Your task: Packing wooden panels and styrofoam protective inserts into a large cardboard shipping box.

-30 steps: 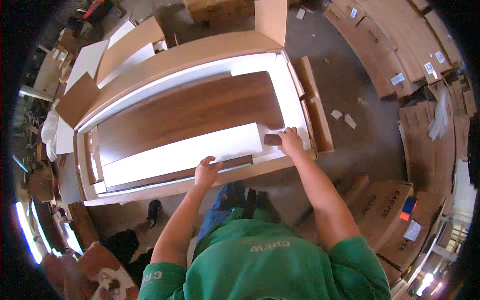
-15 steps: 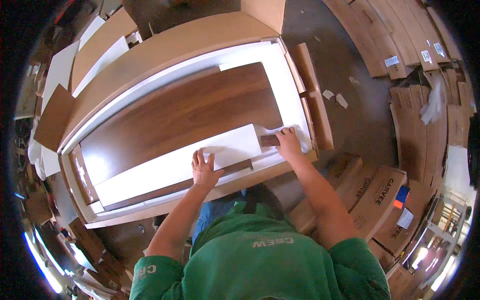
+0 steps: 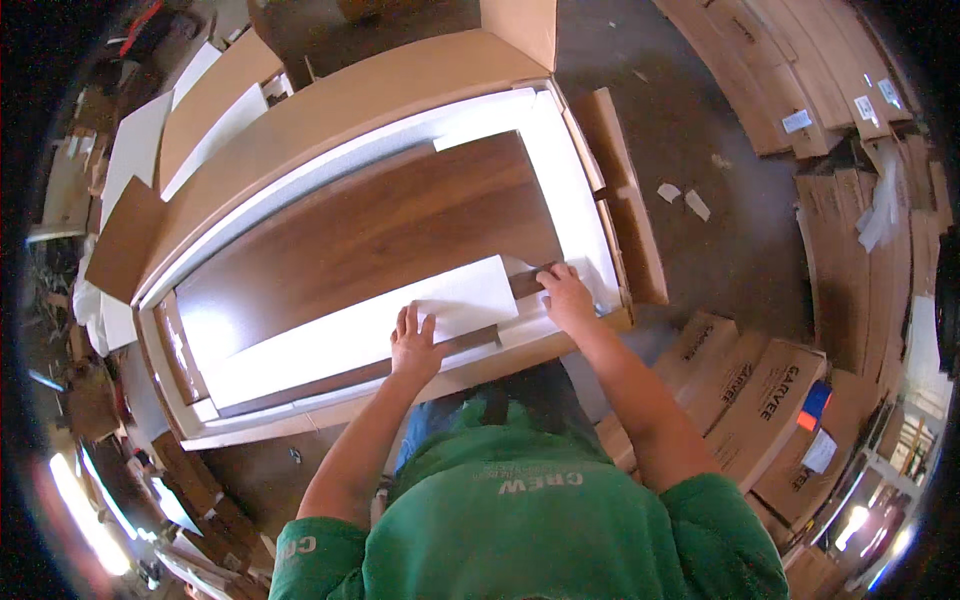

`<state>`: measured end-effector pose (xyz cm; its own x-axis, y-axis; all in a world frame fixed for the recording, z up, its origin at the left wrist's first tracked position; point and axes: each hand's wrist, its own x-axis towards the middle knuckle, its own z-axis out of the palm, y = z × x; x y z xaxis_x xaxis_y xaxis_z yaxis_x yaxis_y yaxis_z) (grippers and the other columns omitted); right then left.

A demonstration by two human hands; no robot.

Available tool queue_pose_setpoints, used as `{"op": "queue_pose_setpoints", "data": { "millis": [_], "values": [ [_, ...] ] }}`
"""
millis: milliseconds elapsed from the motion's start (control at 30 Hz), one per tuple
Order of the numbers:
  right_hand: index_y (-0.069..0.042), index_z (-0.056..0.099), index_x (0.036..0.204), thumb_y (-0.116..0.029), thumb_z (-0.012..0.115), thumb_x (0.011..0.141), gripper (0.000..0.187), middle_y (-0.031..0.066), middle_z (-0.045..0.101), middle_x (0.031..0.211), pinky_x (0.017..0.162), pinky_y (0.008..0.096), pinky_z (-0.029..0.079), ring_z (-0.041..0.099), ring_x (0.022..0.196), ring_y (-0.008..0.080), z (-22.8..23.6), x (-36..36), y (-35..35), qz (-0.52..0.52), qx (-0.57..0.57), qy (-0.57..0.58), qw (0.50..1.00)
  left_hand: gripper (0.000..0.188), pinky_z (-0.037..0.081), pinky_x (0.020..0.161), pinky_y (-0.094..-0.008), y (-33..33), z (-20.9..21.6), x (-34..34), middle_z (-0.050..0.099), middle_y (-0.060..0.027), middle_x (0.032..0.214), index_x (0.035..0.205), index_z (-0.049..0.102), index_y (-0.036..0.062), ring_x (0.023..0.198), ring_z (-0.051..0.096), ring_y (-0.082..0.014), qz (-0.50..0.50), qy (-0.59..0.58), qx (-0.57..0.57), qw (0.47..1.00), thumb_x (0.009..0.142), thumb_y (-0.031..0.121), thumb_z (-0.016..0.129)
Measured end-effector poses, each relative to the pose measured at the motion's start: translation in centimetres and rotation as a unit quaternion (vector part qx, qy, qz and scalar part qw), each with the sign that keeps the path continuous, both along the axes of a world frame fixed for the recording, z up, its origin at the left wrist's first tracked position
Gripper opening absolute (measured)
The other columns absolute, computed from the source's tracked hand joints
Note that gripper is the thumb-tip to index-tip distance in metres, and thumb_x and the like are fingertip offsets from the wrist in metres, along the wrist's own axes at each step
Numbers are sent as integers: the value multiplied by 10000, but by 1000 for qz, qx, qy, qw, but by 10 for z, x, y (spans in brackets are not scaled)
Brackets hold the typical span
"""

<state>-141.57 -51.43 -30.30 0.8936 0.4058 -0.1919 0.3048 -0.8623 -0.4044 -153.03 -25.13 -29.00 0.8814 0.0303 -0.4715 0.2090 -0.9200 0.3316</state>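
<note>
An open, long cardboard box (image 3: pixel 330 125) lies across in front of me, lined with white foam (image 3: pixel 575 190). Inside it rests a wide brown wood-grain panel (image 3: pixel 390 225). A long white strip (image 3: pixel 360 335) lies over the panel's near side. My left hand (image 3: pixel 416 348) is on the strip's near edge, fingers apart. My right hand (image 3: pixel 568 298) is closed over the right end of a narrow dark brown wooden piece (image 3: pixel 527 284), beside the strip's right end. Another dark brown piece (image 3: pixel 470 340) shows under the strip's near edge; most of it is covered.
Closed cartons (image 3: pixel 765 395) stand at the right, close to my right arm. Taller stacked cartons (image 3: pixel 835 240) rise farther right. White scraps (image 3: pixel 697 204) lie on the floor beyond the box. Boards and white panels (image 3: pixel 135 150) lean at the far left.
My right hand has moved slightly left and down with the dark brown piece's end. My left hand keeps its place on the white strip. The whole view has shifted a little.
</note>
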Motion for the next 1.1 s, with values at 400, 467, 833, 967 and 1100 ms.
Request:
{"op": "queue_pose_setpoints", "data": {
  "millis": [400, 467, 833, 967, 1100],
  "values": [
    [-124, 628, 968, -199, 718, 595, 391, 121, 618, 938, 785, 385, 458, 575, 903, 293, -4, 31, -35, 253, -100, 254, 928, 292, 439, 762, -454, -46, -4, -18, 617, -162, 837, 869, 629, 140, 815, 590, -338, 43, 104, -19, 993, 793, 378, 478],
    [-132, 620, 990, -220, 720, 606, 407, 130, 614, 944, 792, 392, 450, 570, 911, 297, -22, 32, -37, 301, -136, 256, 909, 289, 438, 767, -448, -56, 16, -12, 619, -152, 825, 799, 625, 115, 826, 585, -329, 146, 105, -37, 983, 814, 352, 461],
    [-68, 585, 976, -267, 678, 670, 377, 166, 599, 931, 784, 398, 440, 563, 887, 330, -9, 50, -45, 293, 6, 239, 926, 344, 249, 992, -479, -104, 28, -67, 483, -169, 1170, 1057, 519, 33, 1155, 379, -355, 197, -205, 28, 958, 757, 191, 575],
    [-47, 577, 968, -191, 681, 628, 384, 154, 568, 950, 794, 388, 433, 543, 917, 316, -8, 54, -42, 379, -7, 243, 893, 341, 252, 989, -475, -109, 23, -63, 492, -166, 1152, 1046, 521, 29, 1147, 386, -359, 224, -228, 47, 946, 758, 200, 588],
    [-57, 583, 956, -99, 623, 623, 338, 133, 547, 938, 793, 383, 437, 540, 906, 300, 6, 54, -34, 436, -91, 213, 870, 335, 265, 980, -470, -110, 22, -64, 499, -155, 1134, 1022, 527, 29, 1134, 398, -354, 226, -252, 49, 940, 752, 211, 605]
  ]
}}
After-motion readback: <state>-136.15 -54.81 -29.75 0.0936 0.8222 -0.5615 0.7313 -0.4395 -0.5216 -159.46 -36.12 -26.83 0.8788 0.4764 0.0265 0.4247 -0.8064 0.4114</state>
